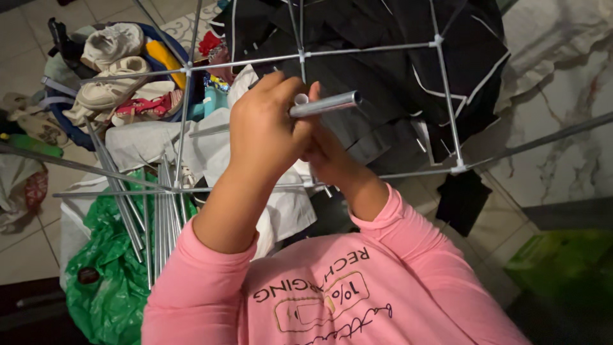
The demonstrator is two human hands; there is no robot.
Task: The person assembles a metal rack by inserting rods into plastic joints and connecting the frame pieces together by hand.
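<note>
My left hand (265, 131) and my right hand (332, 156) are pressed together in the middle of the head view, both closed around a short silver metal tube (325, 104) that sticks out to the right. A small white plastic connector (301, 99) shows at the tube's near end, between my fingers. Around my hands runs a frame of thin metal rods (357, 51) joined by white connectors (437, 41). Pink sleeves cover both forearms.
A bundle of loose metal tubes (159, 217) lies on a green plastic bag (108, 281) at lower left. A basket of shoes and clothes (115, 70) sits at upper left. Black fabric with white trim (396, 76) lies behind the frame. A green box (562, 262) stands at lower right.
</note>
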